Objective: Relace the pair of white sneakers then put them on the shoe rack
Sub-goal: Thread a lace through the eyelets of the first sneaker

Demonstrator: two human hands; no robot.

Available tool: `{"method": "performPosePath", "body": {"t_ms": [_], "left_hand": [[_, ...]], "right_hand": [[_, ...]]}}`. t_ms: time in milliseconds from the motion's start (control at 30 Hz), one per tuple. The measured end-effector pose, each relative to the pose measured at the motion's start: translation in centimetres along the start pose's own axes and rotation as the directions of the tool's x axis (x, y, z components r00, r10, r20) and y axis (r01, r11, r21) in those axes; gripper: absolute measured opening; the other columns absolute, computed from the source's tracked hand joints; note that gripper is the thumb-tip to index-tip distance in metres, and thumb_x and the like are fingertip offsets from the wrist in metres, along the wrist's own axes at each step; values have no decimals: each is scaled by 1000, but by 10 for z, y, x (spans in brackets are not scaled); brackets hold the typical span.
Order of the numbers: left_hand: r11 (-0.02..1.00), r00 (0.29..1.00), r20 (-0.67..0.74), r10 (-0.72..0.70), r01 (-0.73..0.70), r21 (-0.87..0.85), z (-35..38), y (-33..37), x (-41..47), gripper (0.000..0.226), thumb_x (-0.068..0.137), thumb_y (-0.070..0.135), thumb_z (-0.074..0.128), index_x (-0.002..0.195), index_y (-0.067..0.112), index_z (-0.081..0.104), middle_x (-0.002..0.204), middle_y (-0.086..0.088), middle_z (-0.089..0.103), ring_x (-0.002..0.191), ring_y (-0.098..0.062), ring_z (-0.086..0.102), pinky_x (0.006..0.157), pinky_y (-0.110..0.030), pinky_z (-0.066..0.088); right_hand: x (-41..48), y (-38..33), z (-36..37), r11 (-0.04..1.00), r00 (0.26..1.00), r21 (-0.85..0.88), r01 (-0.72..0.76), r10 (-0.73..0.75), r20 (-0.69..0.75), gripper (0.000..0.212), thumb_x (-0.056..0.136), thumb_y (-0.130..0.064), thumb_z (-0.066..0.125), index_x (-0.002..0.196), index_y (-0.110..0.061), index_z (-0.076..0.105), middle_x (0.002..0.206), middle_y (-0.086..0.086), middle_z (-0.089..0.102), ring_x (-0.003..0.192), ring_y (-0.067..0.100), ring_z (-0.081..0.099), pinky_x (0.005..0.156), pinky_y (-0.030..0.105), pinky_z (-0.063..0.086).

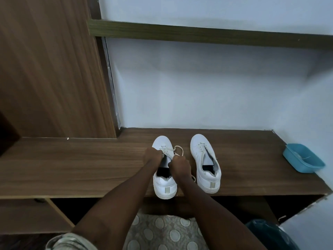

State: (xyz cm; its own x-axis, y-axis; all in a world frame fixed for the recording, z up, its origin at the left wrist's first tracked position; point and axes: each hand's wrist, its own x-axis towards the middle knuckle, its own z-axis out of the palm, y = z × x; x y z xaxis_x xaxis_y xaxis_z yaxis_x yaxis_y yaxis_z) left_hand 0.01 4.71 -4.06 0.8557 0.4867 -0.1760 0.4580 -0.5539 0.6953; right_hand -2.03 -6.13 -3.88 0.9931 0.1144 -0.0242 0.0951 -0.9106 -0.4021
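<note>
**Both hands at the lacing of one white sneaker**

Two bare forearms reach in from 6 o'clock and meet over the first sneaker (164,185). The left hand (152,156) is bent at the wrist, its fingers curled down against the eyelet row on the shoe's 9 o'clock side. Whether they actually hold anything cannot be told. The right hand (180,167) is closed in a loose fist over the shoe's opening, pinching the lace (178,149) at its knuckles. From there the lace rises in a slack loop toward 12 o'clock and runs back across the upper to the left hand.

Both shoes stand on the wooden top (72,165), toes to 12 o'clock and heels at its front edge. The first one's heel juts slightly past that edge. The second sneaker (205,159) stands just beside it at 3 o'clock, apart from it and from both hands. It is plain white, with a pale tab at the heel, a dark inside, and lace showing in its front eyelets.

The hands and wrists cover the first sneaker's tongue and most of its lacing, so how far it is threaded is unclear. At 3 o'clock a blue basin (302,159) sits by the wall — its contents too faint to make out.
</note>
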Motion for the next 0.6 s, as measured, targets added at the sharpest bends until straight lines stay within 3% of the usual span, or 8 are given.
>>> {"method": "performPosePath", "body": {"t_ms": [67, 167, 233, 300, 400, 500, 600], "left_hand": [[997, 998, -22, 61, -60, 47, -2, -3, -2, 26, 89, 16, 52, 96, -5, 67, 103, -20, 67, 98, -32, 62, 80, -36, 46], [949, 961, -11, 277, -272, 160, -6, -8, -4, 27, 90, 14, 52, 114, 9, 65, 113, -12, 66, 104, -27, 60, 85, -31, 44], [854, 904, 77, 421, -423, 302, -7, -8, -6, 31, 94, 13, 48, 121, 15, 62, 117, -10, 65, 106, -26, 60, 86, -29, 44], [740, 859, 141, 492, -498, 452, -7, -9, -7, 30, 94, 14, 45, 115, 19, 66, 112, -8, 66, 99, -25, 62, 79, -30, 48], [719, 863, 117, 491, -477, 505, -5, -10, -7, 24, 93, 15, 43, 100, 13, 66, 101, -10, 67, 90, -27, 62, 66, -32, 44], [833, 913, 42, 405, -387, 396, -3, -12, -4, 22, 95, 16, 45, 103, 7, 63, 100, -14, 66, 89, -29, 62, 68, -34, 46], [961, 972, -64, 225, -211, 181, -3, -14, -8, 22, 95, 16, 50, 109, 4, 62, 105, -14, 66, 95, -28, 62, 68, -28, 43]], "right_hand": [[0, -1, 4, 999, 1000, 33, -27, 27, 9, 25, 93, -13, 48, 113, -1, 57, 116, 16, 61, 109, 31, 58, 84, 32, 46], [-1, -5, 9, 997, 998, 39, -60, 60, 3, 25, 95, -12, 44, 115, -3, 57, 117, 14, 61, 110, 29, 59, 84, 32, 47], [-1, -5, 10, 997, 998, 29, -65, 65, 8, 25, 96, -11, 41, 115, -4, 57, 117, 13, 60, 111, 28, 58, 85, 32, 47], [-2, -6, 10, 998, 998, 14, -68, 67, 11, 25, 98, -10, 40, 116, -4, 56, 118, 13, 59, 113, 28, 57, 85, 32, 47], [-1, -5, 10, 997, 998, 23, -67, 67, 9, 25, 98, -10, 39, 116, -4, 56, 119, 13, 60, 113, 28, 57, 85, 32, 46], [0, -4, 10, 999, 999, 14, -51, 51, 10, 25, 98, -8, 39, 115, -3, 56, 120, 13, 60, 113, 27, 57, 87, 32, 46], [1, -3, 10, 999, 999, 18, -38, 37, 16, 24, 98, -7, 39, 116, -2, 55, 121, 14, 59, 114, 26, 57, 87, 30, 45]]}}
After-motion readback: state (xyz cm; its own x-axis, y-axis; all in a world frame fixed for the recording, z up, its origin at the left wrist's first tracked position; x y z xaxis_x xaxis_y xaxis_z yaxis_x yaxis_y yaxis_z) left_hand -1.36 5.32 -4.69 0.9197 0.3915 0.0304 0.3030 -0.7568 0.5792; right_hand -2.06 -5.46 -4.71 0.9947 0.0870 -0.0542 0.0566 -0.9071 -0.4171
